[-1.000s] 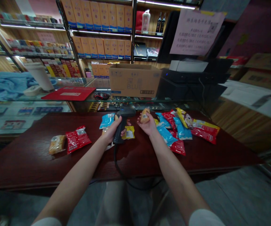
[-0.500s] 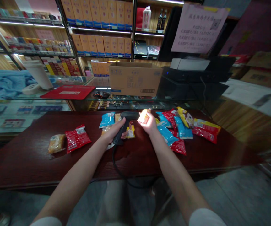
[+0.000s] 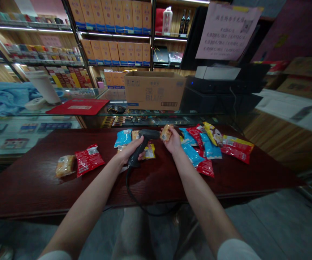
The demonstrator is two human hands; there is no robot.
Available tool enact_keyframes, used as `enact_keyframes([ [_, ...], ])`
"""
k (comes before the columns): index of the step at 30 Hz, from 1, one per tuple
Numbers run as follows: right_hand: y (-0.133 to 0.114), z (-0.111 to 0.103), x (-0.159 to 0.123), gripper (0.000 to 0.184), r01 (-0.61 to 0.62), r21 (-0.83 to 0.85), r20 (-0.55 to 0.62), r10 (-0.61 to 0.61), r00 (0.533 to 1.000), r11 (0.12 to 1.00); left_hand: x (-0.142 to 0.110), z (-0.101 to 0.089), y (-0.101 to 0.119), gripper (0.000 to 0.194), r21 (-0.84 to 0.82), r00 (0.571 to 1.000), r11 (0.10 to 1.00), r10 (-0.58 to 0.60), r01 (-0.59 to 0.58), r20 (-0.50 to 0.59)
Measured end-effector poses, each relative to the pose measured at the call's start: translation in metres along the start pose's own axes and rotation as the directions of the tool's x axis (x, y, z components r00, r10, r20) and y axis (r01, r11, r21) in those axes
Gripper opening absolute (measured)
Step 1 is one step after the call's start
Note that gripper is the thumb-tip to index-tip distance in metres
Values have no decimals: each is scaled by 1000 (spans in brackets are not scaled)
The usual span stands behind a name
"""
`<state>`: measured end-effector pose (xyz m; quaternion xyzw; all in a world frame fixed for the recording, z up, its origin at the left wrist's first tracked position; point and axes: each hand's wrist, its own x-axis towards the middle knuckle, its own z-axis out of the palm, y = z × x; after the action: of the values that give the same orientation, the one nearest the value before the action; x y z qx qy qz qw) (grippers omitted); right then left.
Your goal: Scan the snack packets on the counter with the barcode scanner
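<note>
My left hand [image 3: 131,151] is closed around the handle of a black corded barcode scanner [image 3: 148,134], its head pointing right. Just beyond the scanner's nose, my right hand [image 3: 173,141] grips a small wrapped bread snack [image 3: 166,133] in clear plastic. Behind and below the scanner lie a blue packet [image 3: 123,138] and a yellow packet [image 3: 150,151], partly hidden by my left hand. To the left rest a red packet [image 3: 89,159] and another wrapped bread [image 3: 65,165]. Right of my right hand is a pile of blue packets [image 3: 192,153], with red and yellow ones.
The dark wooden table [image 3: 36,187] stands against a glass counter. On the counter are a cardboard box [image 3: 156,90], a red folder [image 3: 78,107], a mouse [image 3: 116,109] and a white cup [image 3: 43,86]. The scanner's cable [image 3: 136,202] loops down over the table's front edge.
The scanner's bright light on the wrapped bread has gone out. The scanner's handle end has shifted slightly left; my right hand stays nearly in place with the bread.
</note>
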<state>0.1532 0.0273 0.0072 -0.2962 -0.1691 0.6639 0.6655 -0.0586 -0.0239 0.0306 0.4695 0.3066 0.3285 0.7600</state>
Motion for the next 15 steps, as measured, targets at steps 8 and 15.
enact_keyframes([
  [8, -13, -4, 7, 27, 294, -175, -16, -301, 954, 940, 1, -2, 3, 46, -45, 997, 999, 24, -28, -79],
  [15, -62, -24, -16, 47, 370, -929, 210, -788, 579, 24, -3, -12, 15, 43, -67, 978, 996, 46, -61, -202],
])
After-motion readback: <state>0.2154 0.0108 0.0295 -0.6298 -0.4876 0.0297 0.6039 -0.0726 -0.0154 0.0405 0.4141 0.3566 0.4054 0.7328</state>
